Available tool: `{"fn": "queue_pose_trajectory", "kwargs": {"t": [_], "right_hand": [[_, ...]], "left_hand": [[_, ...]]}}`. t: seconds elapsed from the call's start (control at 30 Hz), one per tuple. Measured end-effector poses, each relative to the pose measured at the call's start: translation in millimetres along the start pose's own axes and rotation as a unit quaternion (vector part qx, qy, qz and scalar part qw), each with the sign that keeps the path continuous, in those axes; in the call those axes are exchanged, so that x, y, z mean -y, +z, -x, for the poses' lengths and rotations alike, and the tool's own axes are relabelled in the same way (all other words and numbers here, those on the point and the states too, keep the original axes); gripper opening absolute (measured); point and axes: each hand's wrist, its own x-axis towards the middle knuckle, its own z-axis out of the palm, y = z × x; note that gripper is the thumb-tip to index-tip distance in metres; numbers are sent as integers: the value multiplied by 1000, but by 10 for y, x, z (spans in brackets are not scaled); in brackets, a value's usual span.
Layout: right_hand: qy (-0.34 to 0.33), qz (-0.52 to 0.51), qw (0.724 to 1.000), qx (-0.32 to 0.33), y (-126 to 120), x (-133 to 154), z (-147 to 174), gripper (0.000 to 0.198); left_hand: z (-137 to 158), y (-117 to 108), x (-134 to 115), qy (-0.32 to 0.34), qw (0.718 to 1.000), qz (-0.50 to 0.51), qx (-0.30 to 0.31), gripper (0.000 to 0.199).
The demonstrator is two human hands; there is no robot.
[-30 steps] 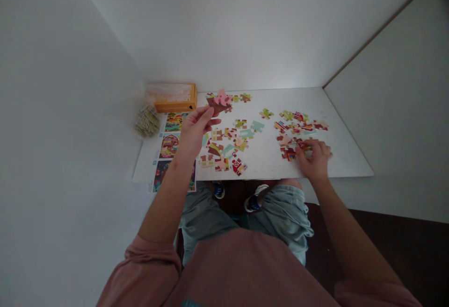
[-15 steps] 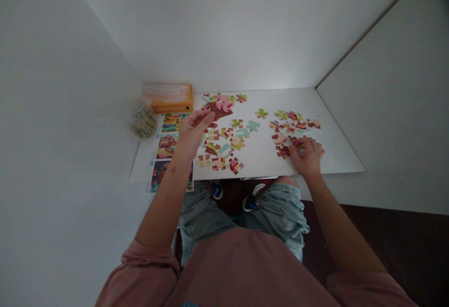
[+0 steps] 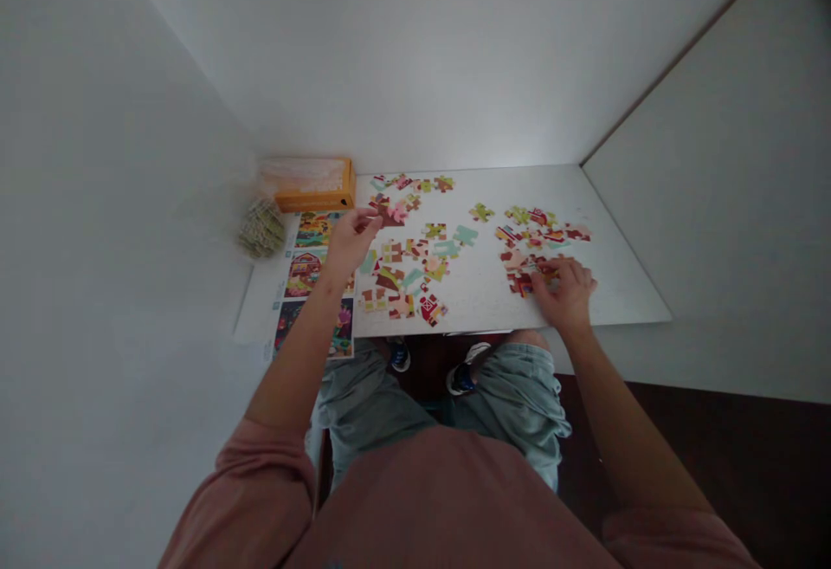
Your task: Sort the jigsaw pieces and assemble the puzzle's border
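Note:
My left hand (image 3: 352, 238) is over the left of the white table, fingers pinched at the edge of a brown and pink puzzle piece (image 3: 390, 216). That piece is low, close to the tabletop; whether it touches cannot be seen. At the right, my right hand (image 3: 566, 294) rests with curled fingers at a cluster of puzzle pieces (image 3: 515, 257). Colour shows between its thumb and forefinger, apparently a puzzle piece, mostly covered by the hand. Loose pieces (image 3: 428, 268) lie in a group nearer the left hand.
An orange box (image 3: 318, 200) stands at the back left, with a clear bag holding a greenish bundle (image 3: 261, 229) beside it. A picture sheet (image 3: 302, 273) lies partly under my left forearm. A single green piece (image 3: 481, 212) lies mid-table. Walls border the table's back and left.
My left hand has come down and slightly left with the brown and pink piece, now nearer the table. My right hand has stayed in nearly the same place.

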Motion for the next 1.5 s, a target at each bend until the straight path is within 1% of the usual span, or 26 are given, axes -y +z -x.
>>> {"fn": "queue_pose_trajectory", "kwargs": {"t": [0.13,0.23,0.3,0.37,0.5,0.57,0.67,0.77,0.83,0.9,0.97,1.07,1.17,1.23,1.3,1.33,1.4,1.5], "right_hand": [[7,2,1000,-2,74,-55,-32,22],[9,5,1000,8,103,-80,-57,21],[6,6,1000,6,97,-71,-64,21],[4,8,1000,7,72,-41,-63,21],[5,5,1000,15,-14,52,-41,21],[0,-1,1000,7,-55,96,-21,22],[-8,-13,1000,-14,-81,145,4,21],[1,-16,999,-38,-60,176,13,20],[9,-13,998,-53,-37,187,10,20],[12,-9,998,-57,-16,183,1,20],[13,-3,998,-54,3,158,-14,22],[12,6,999,-37,34,87,-42,22],[11,8,1000,-24,57,36,-54,21],[10,4,1000,-25,51,43,-43,22],[10,0,999,-32,28,81,-23,22],[9,0,999,-33,14,105,-11,21],[11,4,999,-40,-8,151,9,21],[11,13,999,-49,6,170,27,20]], "left_hand": [[-137,120,270,-9,998,-65,4,28],[-159,123,350,-6,994,-109,-5,31],[-163,125,337,9,992,-126,-8,30],[-178,166,286,38,989,-140,2,28],[-284,378,161,114,976,-177,47,33],[-386,510,128,124,971,-197,51,36],[-594,682,134,108,971,-210,27,37],[-814,802,176,62,980,-188,0,36],[-928,854,200,34,985,-170,-1,37],[-998,884,210,22,987,-156,5,42],[-1021,887,200,23,993,-111,15,44],[-969,818,138,34,998,-30,31,34],[-827,643,34,55,997,33,49,28],[-716,498,-34,73,989,118,59,30],[-635,382,-76,75,983,159,56,35],[-615,349,-80,74,983,157,54,37],[-613,352,-55,68,990,114,52,37],[-663,494,42,53,997,24,47,30]]}}
